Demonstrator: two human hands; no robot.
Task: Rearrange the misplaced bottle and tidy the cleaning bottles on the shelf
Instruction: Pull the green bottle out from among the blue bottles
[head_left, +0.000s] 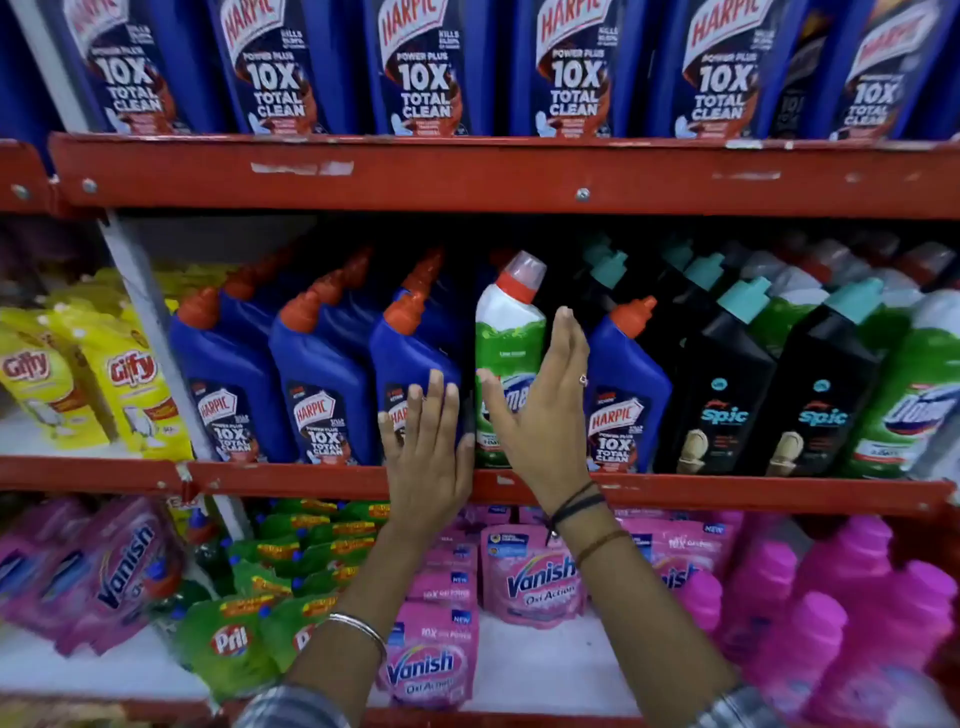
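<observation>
Green-and-white plastic, the misplaced bottle stands upright at the front of the middle shelf, wedged among blue Harpic bottles; one of these sits just to its right, black Spic bottles beyond; a matching green bottle stands at the far right, likely its proper home. Your right hand is spread wide, fingers straight, palm beside the bottle's right flank, thumb across the label; it grips nothing yet. Your left hand lies flat and open against the neighbouring Harpic bottle, holding nothing. Judge it full, so fairly heavy; the walls are stiff, the label sleeve glossy and probably slippery; take it round the broad body below the shoulder, not by the angled neck or cap.
</observation>
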